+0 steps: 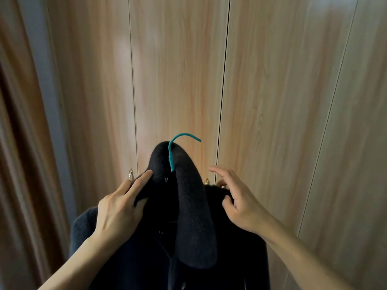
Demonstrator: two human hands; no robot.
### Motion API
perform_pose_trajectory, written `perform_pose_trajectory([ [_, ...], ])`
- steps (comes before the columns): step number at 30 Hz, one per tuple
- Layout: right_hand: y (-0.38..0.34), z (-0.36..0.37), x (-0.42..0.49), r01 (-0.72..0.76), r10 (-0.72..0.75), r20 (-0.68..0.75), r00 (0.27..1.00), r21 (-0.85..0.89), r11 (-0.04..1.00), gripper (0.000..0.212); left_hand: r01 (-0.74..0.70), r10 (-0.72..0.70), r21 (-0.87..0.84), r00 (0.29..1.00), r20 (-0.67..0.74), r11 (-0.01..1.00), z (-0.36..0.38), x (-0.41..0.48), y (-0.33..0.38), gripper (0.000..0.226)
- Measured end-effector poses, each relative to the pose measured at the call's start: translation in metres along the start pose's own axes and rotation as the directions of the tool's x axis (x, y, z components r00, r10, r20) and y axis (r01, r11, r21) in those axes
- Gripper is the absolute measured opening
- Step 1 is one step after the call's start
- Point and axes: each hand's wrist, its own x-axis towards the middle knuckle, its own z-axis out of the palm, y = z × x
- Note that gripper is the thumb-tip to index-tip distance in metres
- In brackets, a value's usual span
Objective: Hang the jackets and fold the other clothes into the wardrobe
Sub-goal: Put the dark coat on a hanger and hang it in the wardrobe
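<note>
Jacket (194, 216), dark wool on a teal hanger (170, 155), sits at six o'clock in the view, before closed wardrobe doors (178, 70). The left hand (117, 210) grips its collar at nine o'clock, forefinger straight. The right hand (238, 201), at three o'clock, sets its thumb on the shoulder with fingers spread; whether it pinches, I cannot tell.

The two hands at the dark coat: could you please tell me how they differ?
The left hand pinches the coat at its shoulder; the right hand grips nothing, only its thumb touching. Left fingers lie along the fabric; right fingers are spread and lifted. Both flank the teal hanger hook.
</note>
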Motion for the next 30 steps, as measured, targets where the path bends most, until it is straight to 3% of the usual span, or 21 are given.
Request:
perform_pose_trajectory([
  [2,-0.005,0.003,0.003,0.046,-0.046,0.097,0.994,-0.004,0.999,0.073,0.004,-0.004,-0.009,1.000,0.004,1.000,0.000,-0.002,0.000,0.057],
  [4,-0.010,0.007,0.008,0.102,-0.076,0.159,0.984,-0.163,0.981,0.073,-0.008,0.008,-0.019,1.000,0.005,1.000,0.000,-0.003,0.001,0.057],
  [6,-0.013,0.009,0.012,0.129,-0.075,0.199,0.977,-0.277,0.952,0.084,-0.012,0.012,-0.033,1.000,0.011,0.999,0.001,-0.003,0.001,0.060],
  [8,-0.012,0.009,0.016,0.153,-0.097,0.202,0.975,-0.284,0.946,0.092,-0.017,0.018,-0.042,1.000,0.016,0.999,0.000,-0.004,0.001,0.059],
  [10,-0.009,0.011,0.017,0.155,-0.110,0.168,0.980,-0.284,0.946,0.090,-0.035,0.037,-0.043,0.999,0.032,0.998,0.000,-0.005,0.002,0.057],
  [16,-0.003,0.038,0.010,0.084,-0.116,-0.087,0.989,-0.314,0.946,0.053,-0.068,0.071,-0.030,0.994,0.087,0.997,0.007,-0.010,0.011,0.060],
  [19,0.004,0.044,0.005,0.070,-0.130,-0.198,0.972,-0.284,0.956,0.052,-0.074,0.079,-0.041,0.989,0.122,0.996,0.009,-0.012,0.020,0.061],
  [30,0.006,0.054,-0.002,0.055,-0.083,-0.247,0.966,-0.120,0.991,0.050,-0.061,0.065,-0.024,0.982,0.175,0.998,0.013,-0.013,0.047,0.062],
])
